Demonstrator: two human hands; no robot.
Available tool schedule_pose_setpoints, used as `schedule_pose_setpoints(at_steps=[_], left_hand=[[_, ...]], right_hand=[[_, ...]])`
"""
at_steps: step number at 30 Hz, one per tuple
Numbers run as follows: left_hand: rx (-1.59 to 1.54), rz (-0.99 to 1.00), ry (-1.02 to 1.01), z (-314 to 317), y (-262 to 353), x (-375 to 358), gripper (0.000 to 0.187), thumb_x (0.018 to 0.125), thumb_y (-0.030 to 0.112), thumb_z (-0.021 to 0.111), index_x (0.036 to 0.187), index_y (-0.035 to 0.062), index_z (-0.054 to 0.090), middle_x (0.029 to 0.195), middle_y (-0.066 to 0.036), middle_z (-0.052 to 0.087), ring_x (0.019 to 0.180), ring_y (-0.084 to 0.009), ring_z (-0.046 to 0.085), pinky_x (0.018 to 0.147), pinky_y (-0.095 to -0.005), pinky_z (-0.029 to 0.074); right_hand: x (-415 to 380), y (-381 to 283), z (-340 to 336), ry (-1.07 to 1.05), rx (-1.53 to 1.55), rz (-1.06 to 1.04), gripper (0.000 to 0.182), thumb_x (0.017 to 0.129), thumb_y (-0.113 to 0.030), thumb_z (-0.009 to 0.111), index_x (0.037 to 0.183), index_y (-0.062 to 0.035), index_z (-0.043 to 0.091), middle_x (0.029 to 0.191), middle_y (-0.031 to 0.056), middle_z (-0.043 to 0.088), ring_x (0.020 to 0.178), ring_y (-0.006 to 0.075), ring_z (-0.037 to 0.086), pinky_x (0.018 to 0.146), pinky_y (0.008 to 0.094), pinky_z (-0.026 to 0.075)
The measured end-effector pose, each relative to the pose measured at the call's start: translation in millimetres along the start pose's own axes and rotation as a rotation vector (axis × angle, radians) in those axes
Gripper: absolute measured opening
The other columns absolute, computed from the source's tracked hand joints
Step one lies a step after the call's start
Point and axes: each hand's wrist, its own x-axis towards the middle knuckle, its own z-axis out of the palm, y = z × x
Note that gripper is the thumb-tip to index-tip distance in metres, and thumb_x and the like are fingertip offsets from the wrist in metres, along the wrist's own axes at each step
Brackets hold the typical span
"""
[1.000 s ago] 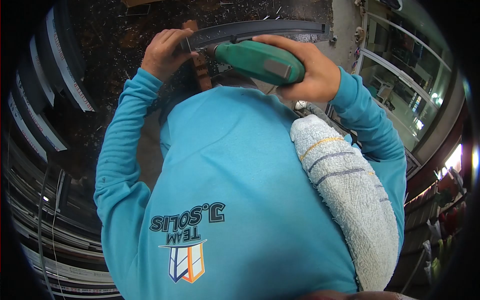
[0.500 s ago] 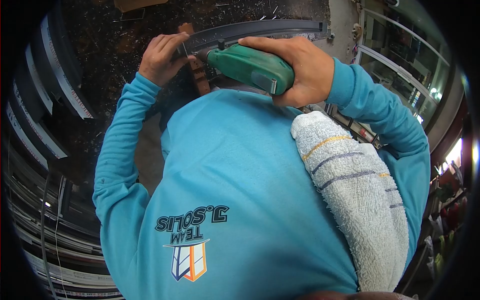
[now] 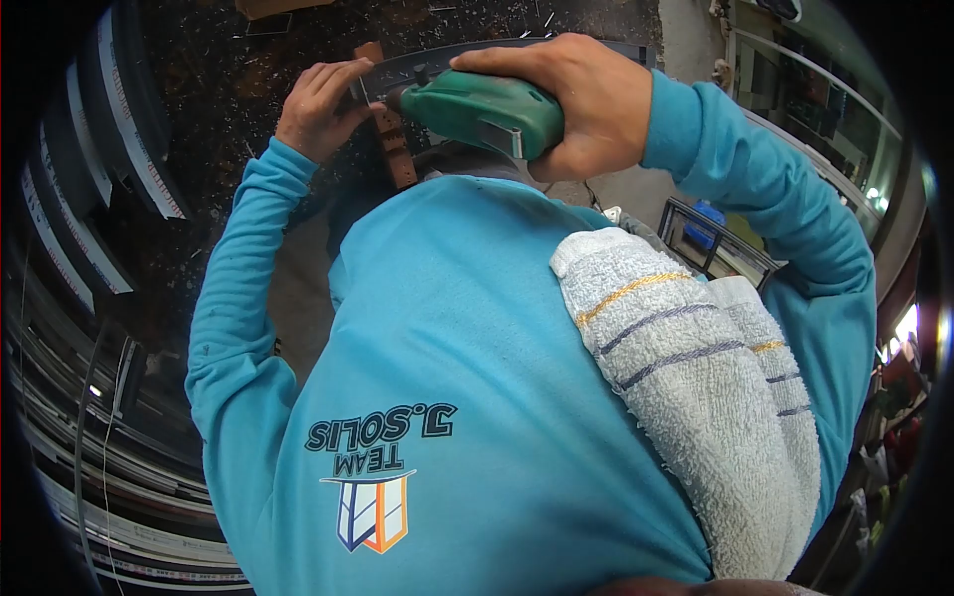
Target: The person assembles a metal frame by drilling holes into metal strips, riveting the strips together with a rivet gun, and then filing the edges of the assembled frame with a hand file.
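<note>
The right hand [image 3: 581, 94] is wrapped around the body of a green power drill [image 3: 477, 109], grip pressed tight around the housing with the fingers curled over the top. The drill's long axis runs roughly right to left across the view, nose pointing toward the left hand [image 3: 323, 104]. The nose meets a dark grey metal strip [image 3: 437, 58], a long channel-like piece that lies across the top of the view, its length nearly parallel to the drill body and sloping slightly down toward the left end.

The left hand sits at that left end of the strip, fingers bent and pinching or steadying the metal just beside the drill's tip; the exact contact is partly hidden by the fingers, so I cannot tell whether it also holds a screw or a bit. The two hands are close, the left one nearer the working point, the right one behind it along the drill's axis.

Under the strip a brown wooden block [image 3: 391, 139] runs away from it at a steep angle, touching or just below it. All this rests on a dark bench [image 3: 229, 60] littered with metal shavings. A striped towel [image 3: 686, 387] lies over the person's right shoulder, on the blue shirt [image 3: 447, 328].
</note>
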Motion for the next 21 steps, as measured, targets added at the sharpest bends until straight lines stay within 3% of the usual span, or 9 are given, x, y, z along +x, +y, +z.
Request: schedule_pose_setpoints(at_steps=[1,4,7,8,11,15,19,21], left_hand=[[0.003,-0.005,-0.001,0,1,0,0.058,0.070,0.015,0.079,0.122,0.0065,0.057,0.111,-0.010,0.064,0.100,-0.0276,0.062,0.087,-0.0376,0.049],[0.007,-0.018,-0.002,1,2,0,0.058,0.069,0.013,0.079,0.123,0.0067,0.057,0.112,-0.010,0.064,0.102,-0.0281,0.061,0.088,-0.0377,0.049],[0.022,-0.037,-0.020,-2,7,2,0.059,0.068,0.010,0.078,0.123,0.0072,0.057,0.112,-0.011,0.064,0.103,-0.0286,0.061,0.090,-0.0380,0.049],[0.028,-0.049,-0.029,-3,9,2,0.059,0.068,0.008,0.078,0.123,0.0073,0.057,0.113,-0.011,0.064,0.103,-0.0288,0.061,0.090,-0.0382,0.049],[0.024,-0.076,-0.040,-6,16,4,0.059,0.068,0.005,0.077,0.123,0.0078,0.057,0.114,-0.011,0.063,0.104,-0.0293,0.061,0.090,-0.0385,0.049],[0.087,-0.124,-0.050,-5,22,7,0.055,0.071,0.015,0.079,0.121,0.0096,0.057,0.113,-0.009,0.064,0.102,-0.0286,0.061,0.088,-0.0380,0.051],[0.163,-0.183,-0.056,-5,33,5,0.055,0.071,0.015,0.078,0.121,0.0106,0.057,0.115,-0.010,0.063,0.107,-0.0296,0.059,0.091,-0.0390,0.049],[0.207,-0.191,-0.052,-5,36,8,0.055,0.071,0.016,0.078,0.121,0.0107,0.057,0.116,-0.010,0.063,0.109,-0.0302,0.058,0.093,-0.0398,0.048]], right_hand=[[1,2,0,0.026,-0.023,-0.027,0.078,0.056,-0.026,0.077,0.124,0.0051,0.054,0.096,0.0250,0.067,0.083,0.0334,0.069,0.080,0.0363,0.058],[5,3,0,-0.008,-0.032,0.002,0.078,0.054,-0.013,0.074,0.126,0.0054,0.052,0.109,0.0253,0.064,0.091,0.0353,0.067,0.085,0.0387,0.055],[13,-2,-33,-0.249,0.073,0.016,0.082,0.058,-0.027,0.071,0.129,0.0048,0.047,0.101,0.0288,0.063,0.093,0.0388,0.063,0.082,0.0406,0.052],[10,4,-26,-0.110,0.023,-0.083,0.069,0.058,-0.026,0.068,0.115,0.0108,0.055,0.091,0.0271,0.066,0.083,0.0387,0.065,0.078,0.0392,0.053],[11,5,-27,-0.190,0.000,-0.083,0.071,0.057,-0.025,0.068,0.117,0.0108,0.054,0.094,0.0284,0.065,0.084,0.0393,0.065,0.077,0.0398,0.053],[5,20,-9,-0.043,0.023,-0.068,0.075,0.055,-0.012,0.073,0.125,0.0061,0.053,0.107,0.0255,0.063,0.093,0.0330,0.067,0.086,0.0386,0.055],[-48,59,-32,-0.056,0.432,-0.145,0.086,0.056,-0.016,0.072,0.135,0.0004,0.044,0.122,0.0216,0.057,0.104,0.0353,0.061,0.091,0.0404,0.052],[-86,97,-48,0.100,0.558,-0.329,0.097,0.056,-0.017,0.072,0.144,-0.0037,0.033,0.132,0.0185,0.050,0.116,0.0327,0.055,0.099,0.0389,0.046]])
